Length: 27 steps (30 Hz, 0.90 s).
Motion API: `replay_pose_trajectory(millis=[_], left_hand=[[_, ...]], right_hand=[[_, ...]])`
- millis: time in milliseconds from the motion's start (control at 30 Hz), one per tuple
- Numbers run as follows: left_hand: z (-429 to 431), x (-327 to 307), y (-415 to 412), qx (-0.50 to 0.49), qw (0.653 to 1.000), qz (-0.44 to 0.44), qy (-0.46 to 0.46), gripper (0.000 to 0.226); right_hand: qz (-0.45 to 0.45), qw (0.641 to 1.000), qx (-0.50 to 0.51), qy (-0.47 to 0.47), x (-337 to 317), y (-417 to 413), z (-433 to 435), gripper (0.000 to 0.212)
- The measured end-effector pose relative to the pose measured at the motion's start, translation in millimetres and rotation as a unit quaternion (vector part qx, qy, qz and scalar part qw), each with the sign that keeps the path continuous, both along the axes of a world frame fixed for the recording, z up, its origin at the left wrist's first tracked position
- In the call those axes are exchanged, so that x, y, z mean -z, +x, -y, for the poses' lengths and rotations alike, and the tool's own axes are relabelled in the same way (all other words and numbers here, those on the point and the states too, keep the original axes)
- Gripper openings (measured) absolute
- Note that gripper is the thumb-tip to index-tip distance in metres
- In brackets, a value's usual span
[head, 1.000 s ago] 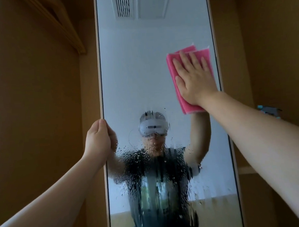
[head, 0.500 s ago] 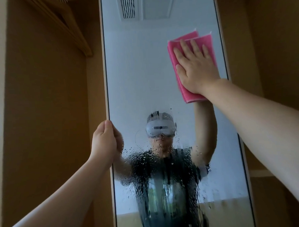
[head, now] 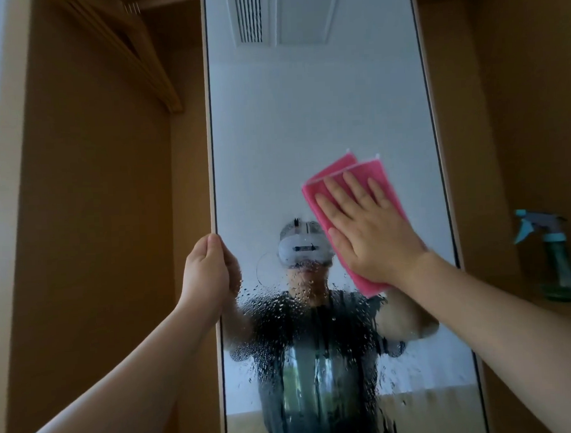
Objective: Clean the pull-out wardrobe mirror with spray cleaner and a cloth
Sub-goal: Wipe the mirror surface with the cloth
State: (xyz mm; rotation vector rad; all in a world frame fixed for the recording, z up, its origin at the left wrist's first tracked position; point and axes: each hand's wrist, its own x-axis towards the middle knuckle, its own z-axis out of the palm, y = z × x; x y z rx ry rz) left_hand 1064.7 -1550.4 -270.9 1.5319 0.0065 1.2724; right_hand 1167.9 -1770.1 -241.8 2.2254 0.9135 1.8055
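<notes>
right hand (head: 373, 235) pressing the pink cloth (head: 352, 193) flat has slid down from the mirror (head: 306, 117) top to the droplets mid-glass, so wiping proper starts; left hand (head: 206, 272) clenched on the mirror's left edge, spray bottle (head: 557, 260) parked on the shelf
</notes>
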Motion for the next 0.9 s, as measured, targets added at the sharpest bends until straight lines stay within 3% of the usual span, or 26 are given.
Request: replay_pose_trajectory(millis=[400, 667, 900], left_hand=[[1, 1, -1, -0.001, 1.0, 0.011, 0.006, 0.041], [-11, 3, 9, 0.032, 0.999, -0.003, -0.002, 0.038], [-15, 4, 11, 0.05, 0.999, -0.02, 0.002, 0.036]], right_hand=[[-0.011, 0.999, -0.034, -0.019, 78, -2, -13, 0.058], [-0.007, 0.999, -0.041, -0.014, 47, -5, -14, 0.057], [-0.02, 0.999, -0.027, 0.039, -21, -9, -26, 0.058]])
